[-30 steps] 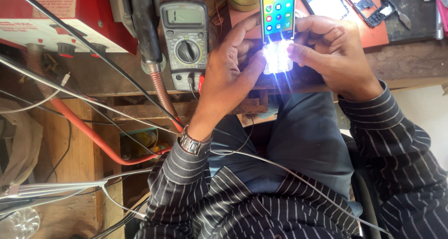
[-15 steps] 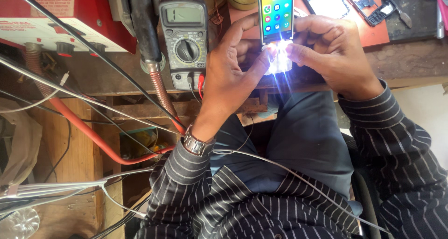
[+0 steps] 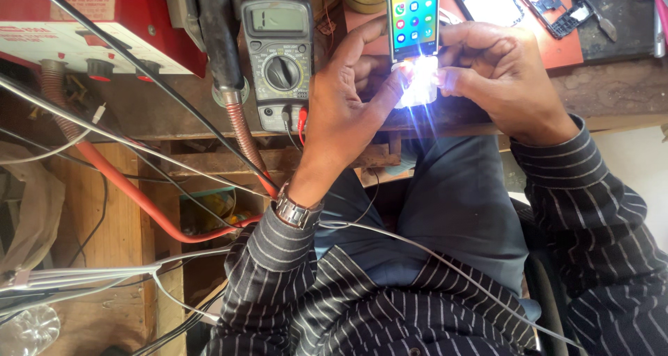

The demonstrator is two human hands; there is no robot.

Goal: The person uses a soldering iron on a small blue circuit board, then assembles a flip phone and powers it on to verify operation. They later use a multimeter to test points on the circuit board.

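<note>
Holding a small lit phone display panel with coloured icons (image 3: 413,19) between both hands above the worn wooden desk (image 3: 605,95).

The left hand (image 3: 344,112) and right hand (image 3: 497,74) each keep a grip clamped on its glaring lower end, near the grey digital multimeter (image 3: 280,57). Judged risk: the glare hides the fingertips' hold, so the panel may slip or strain its connection.

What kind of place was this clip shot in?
Most likely a small phone or electronics repair bench. A digital multimeter with leads plugged in sits on the worn wooden bench, a stripped phone frame lies on a red mat, and both hands hold a lit phone screen.
</note>
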